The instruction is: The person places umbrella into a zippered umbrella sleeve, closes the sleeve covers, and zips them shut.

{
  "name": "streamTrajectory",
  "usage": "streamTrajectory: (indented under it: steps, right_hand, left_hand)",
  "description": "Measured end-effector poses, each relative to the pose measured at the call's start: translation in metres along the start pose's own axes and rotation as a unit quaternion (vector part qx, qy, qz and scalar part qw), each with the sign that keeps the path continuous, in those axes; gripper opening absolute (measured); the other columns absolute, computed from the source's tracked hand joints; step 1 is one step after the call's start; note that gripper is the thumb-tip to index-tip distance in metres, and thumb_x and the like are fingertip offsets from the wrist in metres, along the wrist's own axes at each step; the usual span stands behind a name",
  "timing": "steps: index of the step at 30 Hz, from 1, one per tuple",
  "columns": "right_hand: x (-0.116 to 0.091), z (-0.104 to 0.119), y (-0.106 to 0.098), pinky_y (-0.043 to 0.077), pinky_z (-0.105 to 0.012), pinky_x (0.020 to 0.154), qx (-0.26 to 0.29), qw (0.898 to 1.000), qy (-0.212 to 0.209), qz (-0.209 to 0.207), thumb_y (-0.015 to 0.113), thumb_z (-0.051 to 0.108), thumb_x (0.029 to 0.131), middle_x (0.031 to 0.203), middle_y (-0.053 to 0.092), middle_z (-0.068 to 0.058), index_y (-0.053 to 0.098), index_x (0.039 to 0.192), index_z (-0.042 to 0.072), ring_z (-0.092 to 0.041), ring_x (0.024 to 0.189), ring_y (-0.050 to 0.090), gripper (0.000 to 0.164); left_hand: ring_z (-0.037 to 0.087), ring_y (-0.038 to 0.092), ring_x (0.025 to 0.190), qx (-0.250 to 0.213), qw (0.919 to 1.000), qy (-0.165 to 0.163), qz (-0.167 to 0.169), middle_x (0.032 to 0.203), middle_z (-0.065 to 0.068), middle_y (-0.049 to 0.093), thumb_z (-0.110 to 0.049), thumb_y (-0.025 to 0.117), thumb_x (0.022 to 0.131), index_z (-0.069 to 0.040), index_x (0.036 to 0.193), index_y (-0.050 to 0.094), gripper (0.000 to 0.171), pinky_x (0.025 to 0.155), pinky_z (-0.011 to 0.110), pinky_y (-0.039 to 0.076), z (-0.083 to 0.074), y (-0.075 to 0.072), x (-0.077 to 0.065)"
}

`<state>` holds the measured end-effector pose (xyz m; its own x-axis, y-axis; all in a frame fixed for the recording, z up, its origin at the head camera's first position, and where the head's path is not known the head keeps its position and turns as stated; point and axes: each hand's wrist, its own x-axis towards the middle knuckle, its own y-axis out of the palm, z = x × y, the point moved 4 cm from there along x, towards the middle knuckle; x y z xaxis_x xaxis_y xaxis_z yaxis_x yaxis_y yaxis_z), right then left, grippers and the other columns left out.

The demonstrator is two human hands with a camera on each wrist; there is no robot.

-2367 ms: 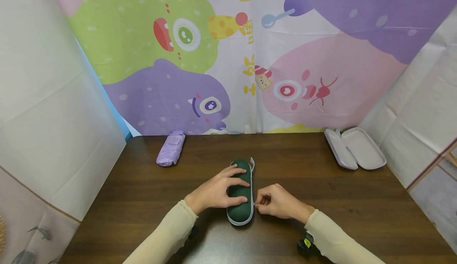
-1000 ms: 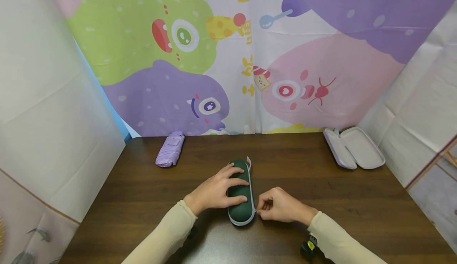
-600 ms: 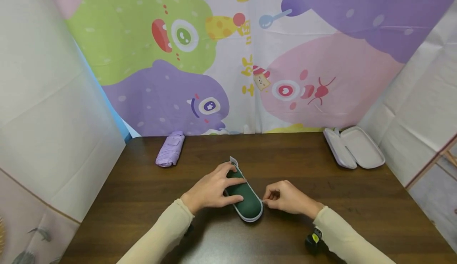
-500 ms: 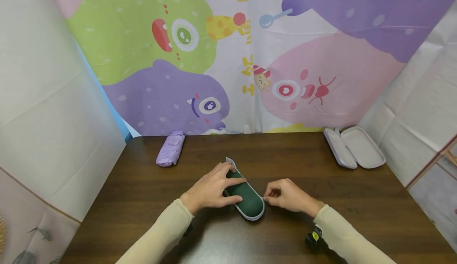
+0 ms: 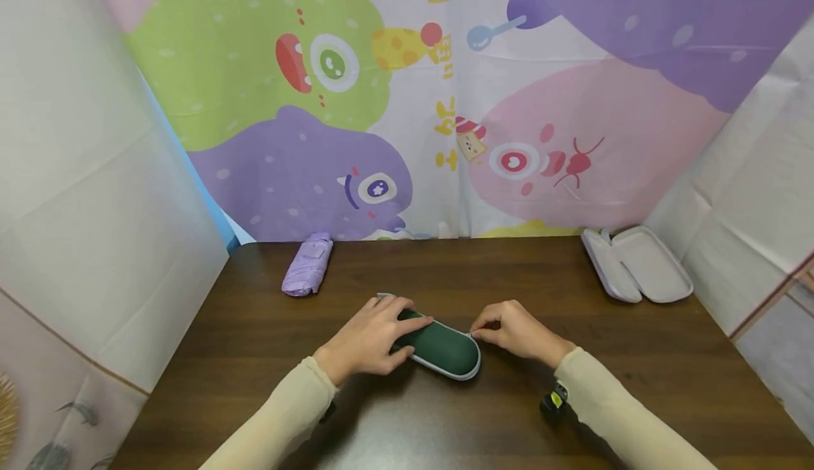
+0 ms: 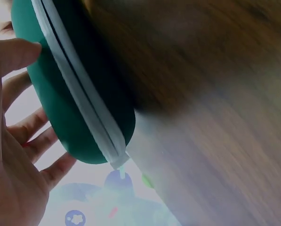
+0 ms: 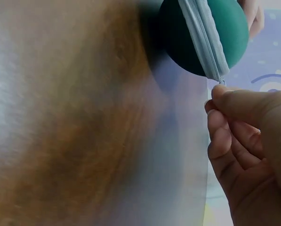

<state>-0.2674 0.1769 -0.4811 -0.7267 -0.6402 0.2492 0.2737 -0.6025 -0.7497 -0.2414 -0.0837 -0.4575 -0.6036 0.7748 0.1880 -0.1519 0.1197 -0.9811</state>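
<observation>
A green zippered glasses case (image 5: 445,348) lies slantwise on the table, its far-left end under my left hand (image 5: 372,341). That hand grips it from above, thumb on the near side and the other fingers across the top. Along the case runs a pale grey zipper (image 6: 76,77), closed over the stretch seen in the left wrist view. My right hand (image 5: 520,331), at the case's right end, pinches the small zipper pull (image 7: 222,83) between thumb and forefinger. The pull is mostly hidden by the fingertips.
A folded lilac umbrella (image 5: 308,265) lies at the back left of the brown table (image 5: 407,427). An opened pale case (image 5: 655,265) with light lining lies at the back right. A cartoon-printed curtain (image 5: 445,201) hangs behind the table.
The glasses case has turned counter-clockwise from pointing away to lying slantwise, its near end swinging right. My right hand first moved nearer along the zipper, then right and away, still pinching the pull.
</observation>
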Motion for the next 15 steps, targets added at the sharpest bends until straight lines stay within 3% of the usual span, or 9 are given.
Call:
streamTrajectory:
  steps: [4,15]
  right_hand:
    - [0.008,-0.003,-0.002,0.060,-0.028,0.078,-0.004,1.000,0.006,0.009,0.077,0.006,0.091,0.095,0.078,0.002,0.083,0.099,0.015,-0.010,0.088,0.073,0.013]
    - [0.021,0.000,-0.002,0.057,-0.024,0.076,-0.040,0.997,0.035,0.054,0.074,0.009,0.094,0.096,0.070,0.005,0.079,0.096,0.016,-0.008,0.089,0.066,0.009]
  left_hand:
    - [0.023,0.058,0.117,0.004,1.0000,0.000,0.001,0.131,0.005,0.059,-0.039,0.071,0.093,-0.032,0.147,0.057,0.056,0.099,0.043,0.050,0.002,-0.002,-0.003]
    - [0.024,0.060,0.110,0.005,0.9999,0.000,-0.016,0.126,0.003,0.062,-0.038,0.076,0.091,-0.030,0.142,0.062,0.054,0.089,0.042,0.053,0.002,-0.005,-0.002]
